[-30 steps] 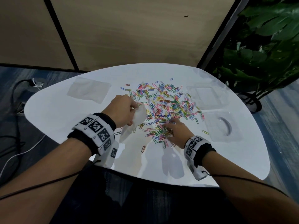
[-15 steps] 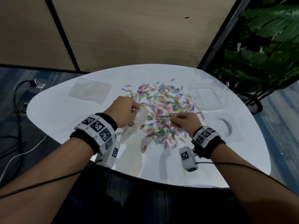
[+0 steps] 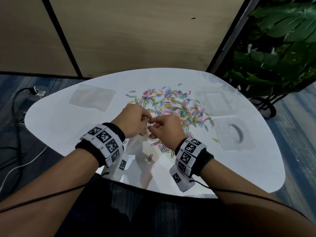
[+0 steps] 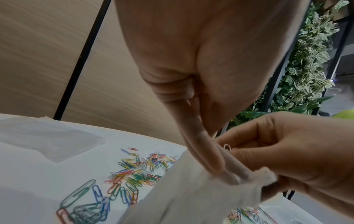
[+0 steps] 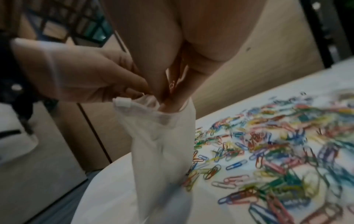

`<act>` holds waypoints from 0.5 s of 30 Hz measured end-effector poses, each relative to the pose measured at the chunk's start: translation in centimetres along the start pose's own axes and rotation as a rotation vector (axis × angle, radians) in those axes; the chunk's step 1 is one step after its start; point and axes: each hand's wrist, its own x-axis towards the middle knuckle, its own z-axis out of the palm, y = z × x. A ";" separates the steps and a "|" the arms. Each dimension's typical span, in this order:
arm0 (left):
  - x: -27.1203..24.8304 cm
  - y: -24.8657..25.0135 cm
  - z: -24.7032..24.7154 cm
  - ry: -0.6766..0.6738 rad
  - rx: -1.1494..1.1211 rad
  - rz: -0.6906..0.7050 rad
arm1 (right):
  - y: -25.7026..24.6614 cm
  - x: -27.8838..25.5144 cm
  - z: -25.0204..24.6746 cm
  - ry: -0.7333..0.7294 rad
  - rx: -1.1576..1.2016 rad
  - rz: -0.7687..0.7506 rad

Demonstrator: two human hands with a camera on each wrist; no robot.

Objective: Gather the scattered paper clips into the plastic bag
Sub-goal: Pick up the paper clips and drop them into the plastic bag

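Surface: white rounded surface (image 3: 59,127) before a wood-panelled wall, with coloured paper clips (image 3: 172,106) strewn across its middle.
Left grip: left hand (image 3: 133,122) pinches the rim of the plastic bag (image 5: 162,144), fingers curled on the film, holding the mouth up and open.
Right grip: right hand (image 3: 166,129) has fingertips (image 5: 168,103) bunched together at the bag's mouth, pinching a few clips; how many I cannot tell.
Key relation: bag hangs upright, long axis vertical, mouth directly under the right grip, bottom resting on the surface; release looks like the next move.
Remaining pile: just beyond and right of both grips, nearer the right hand.
Further out: spare flat bag (image 3: 92,98) far left, clear tray (image 3: 234,132) far right.
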 end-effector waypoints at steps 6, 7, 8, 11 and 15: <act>-0.2 -0.1 0.2 -0.016 0.024 -0.009 | -0.1 -0.2 -1.1 -0.263 -0.242 -0.198; -0.2 -0.2 0.0 -0.006 0.009 -0.025 | 0.0 -0.3 -1.9 -0.219 -0.157 -0.162; -0.2 -0.3 -0.1 0.003 -0.001 -0.038 | 0.5 -0.3 -2.8 -0.163 -0.075 -0.116; -0.2 -0.4 -0.7 0.016 0.027 -0.043 | 3.9 0.0 -6.6 -0.066 -0.163 0.072; -0.4 -0.3 -1.0 0.005 0.056 -0.040 | 10.9 -1.3 -10.3 -0.314 -0.569 0.596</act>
